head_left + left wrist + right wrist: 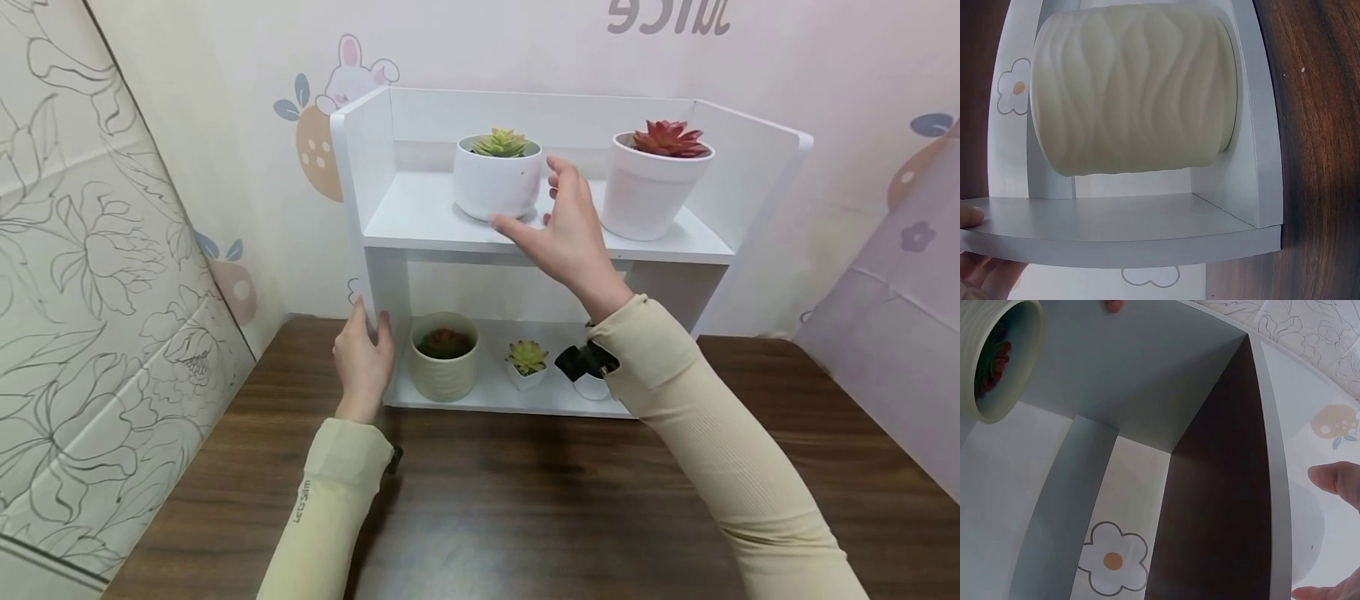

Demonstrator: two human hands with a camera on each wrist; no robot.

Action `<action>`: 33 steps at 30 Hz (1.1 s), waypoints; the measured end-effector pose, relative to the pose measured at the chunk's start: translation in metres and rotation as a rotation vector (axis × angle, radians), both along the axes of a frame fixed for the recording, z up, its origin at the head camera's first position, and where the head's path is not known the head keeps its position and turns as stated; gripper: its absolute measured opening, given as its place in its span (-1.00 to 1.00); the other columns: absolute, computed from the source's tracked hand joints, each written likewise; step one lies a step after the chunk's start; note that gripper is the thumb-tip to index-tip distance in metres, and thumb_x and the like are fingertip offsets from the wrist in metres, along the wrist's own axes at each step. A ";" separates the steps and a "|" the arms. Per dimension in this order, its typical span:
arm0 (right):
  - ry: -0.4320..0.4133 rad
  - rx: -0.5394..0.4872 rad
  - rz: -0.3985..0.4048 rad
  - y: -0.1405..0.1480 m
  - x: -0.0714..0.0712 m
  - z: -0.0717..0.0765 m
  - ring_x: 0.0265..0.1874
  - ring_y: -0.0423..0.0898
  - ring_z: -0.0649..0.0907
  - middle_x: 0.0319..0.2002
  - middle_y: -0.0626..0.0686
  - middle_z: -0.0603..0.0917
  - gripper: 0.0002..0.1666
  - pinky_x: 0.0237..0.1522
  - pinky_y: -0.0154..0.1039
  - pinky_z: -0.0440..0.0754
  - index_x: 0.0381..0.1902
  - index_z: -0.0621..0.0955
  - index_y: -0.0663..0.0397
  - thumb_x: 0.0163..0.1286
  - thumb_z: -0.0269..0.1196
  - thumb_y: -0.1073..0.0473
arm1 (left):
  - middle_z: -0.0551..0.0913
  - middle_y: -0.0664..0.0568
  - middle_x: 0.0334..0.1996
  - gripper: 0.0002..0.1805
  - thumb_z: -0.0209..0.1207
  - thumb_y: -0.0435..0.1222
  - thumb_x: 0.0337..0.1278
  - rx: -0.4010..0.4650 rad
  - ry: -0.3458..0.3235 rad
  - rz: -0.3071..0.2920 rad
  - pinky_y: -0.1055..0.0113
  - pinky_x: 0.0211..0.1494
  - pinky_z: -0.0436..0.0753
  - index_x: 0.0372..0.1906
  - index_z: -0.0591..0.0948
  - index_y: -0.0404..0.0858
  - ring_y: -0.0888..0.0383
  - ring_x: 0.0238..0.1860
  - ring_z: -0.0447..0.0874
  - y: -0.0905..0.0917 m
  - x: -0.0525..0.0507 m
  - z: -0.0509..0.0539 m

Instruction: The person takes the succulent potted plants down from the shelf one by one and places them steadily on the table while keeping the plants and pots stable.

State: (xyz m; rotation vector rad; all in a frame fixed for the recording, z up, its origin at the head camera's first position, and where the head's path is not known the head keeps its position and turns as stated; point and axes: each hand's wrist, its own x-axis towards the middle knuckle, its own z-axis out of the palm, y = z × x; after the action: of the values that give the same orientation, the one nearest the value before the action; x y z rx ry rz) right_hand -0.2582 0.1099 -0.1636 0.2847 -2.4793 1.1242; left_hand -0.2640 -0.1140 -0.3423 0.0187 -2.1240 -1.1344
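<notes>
My left hand point(363, 360) grips the front edge of the left side panel of a white two-tier shelf point(427, 244), thumb inside and fingers outside. In the left wrist view those fingers point(997, 275) lie behind the panel. On the upper tier, my right hand point(576, 242) is held beside a rounded white pot point(495, 185) with a green succulent point(501, 143). Its thumb and fingers are spread apart and curve loosely toward the pot's right side; whether they touch it I cannot tell. Right of this hand stands a taller white pot point(645, 196) with a red succulent point(670, 139).
On the lower tier are a cream rippled pot point(442, 375) with a reddish plant, a small yellow-green succulent point(527, 357) and a small white pot point(591, 387) partly hidden by the right wrist camera. The shelf stands on a dark wooden table point(480, 500) against a patterned wall.
</notes>
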 end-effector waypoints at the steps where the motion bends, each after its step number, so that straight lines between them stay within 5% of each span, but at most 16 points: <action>1: -0.008 -0.001 -0.005 0.000 -0.001 0.001 0.39 0.01 0.26 0.41 0.11 0.19 0.11 0.32 -0.11 0.36 0.48 0.04 0.04 0.15 0.37 -0.12 | 0.63 -0.34 0.01 -0.63 0.07 -0.31 0.31 0.000 0.001 0.001 -0.16 0.05 0.56 0.15 0.49 -0.38 -0.29 0.04 0.61 0.000 0.000 0.000; 33: -0.110 -0.094 -0.068 -0.015 -0.022 0.016 0.31 -0.10 0.32 0.37 0.09 0.25 0.23 0.32 -0.29 0.28 0.49 -0.03 0.00 0.06 0.40 -0.19 | 0.63 -0.32 0.02 -0.67 0.07 -0.34 0.30 0.021 0.011 -0.017 -0.17 0.01 0.58 0.11 0.50 -0.37 -0.27 0.04 0.62 -0.001 0.000 0.000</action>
State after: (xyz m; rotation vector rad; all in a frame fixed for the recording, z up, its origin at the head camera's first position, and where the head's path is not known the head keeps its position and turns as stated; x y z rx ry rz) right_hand -0.2805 0.0946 -0.1480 0.1138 -2.5011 1.2548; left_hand -0.2641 -0.1146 -0.3427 0.0038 -2.1060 -1.1643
